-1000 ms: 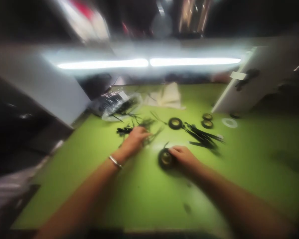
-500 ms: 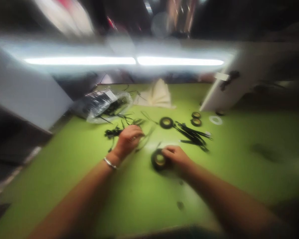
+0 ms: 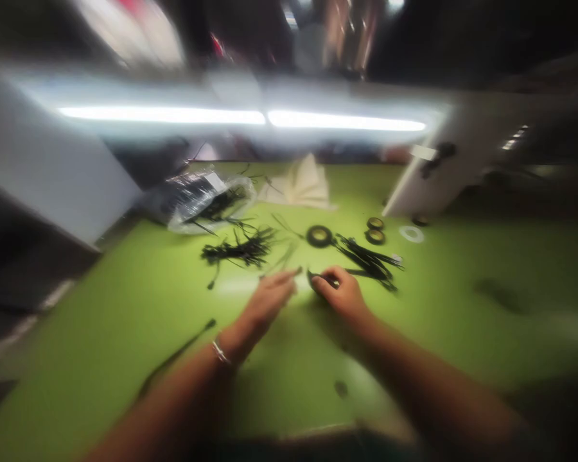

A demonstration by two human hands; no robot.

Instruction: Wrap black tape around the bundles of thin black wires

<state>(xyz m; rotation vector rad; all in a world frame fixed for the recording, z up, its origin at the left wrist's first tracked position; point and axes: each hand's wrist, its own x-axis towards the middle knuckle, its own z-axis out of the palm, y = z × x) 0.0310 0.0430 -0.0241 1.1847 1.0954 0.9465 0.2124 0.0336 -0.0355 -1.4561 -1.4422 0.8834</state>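
Note:
My right hand (image 3: pixel 344 295) is closed on a roll of black tape (image 3: pixel 320 287), turned nearly edge-on and partly covered by the fingers. Just left of it, my left hand (image 3: pixel 272 298) has its fingers pressed together, and a small dark tip pokes out at the fingertips. A black cable (image 3: pixel 180 350) with a plug-like end shows beside the left forearm and passes out of sight behind it; it appears to belong to the piece in that hand. Beyond the left hand lies a tangled bundle of black cables (image 3: pixel 241 249).
Farther back are a clear plastic bag of dark items (image 3: pixel 207 199) and cream paper (image 3: pixel 308 186). A flat tape roll (image 3: pixel 319 236), a row of black cables (image 3: pixel 373 262), two small tape rolls (image 3: pixel 375 231) and a white ring (image 3: pixel 411 233) lie right. Panels flank the green table (image 3: pixel 289 385).
My left hand has come away from the cable bundle towards the right hand, and a cable now shows by its forearm. My right hand has tilted the tape roll from face-on to edge-on.

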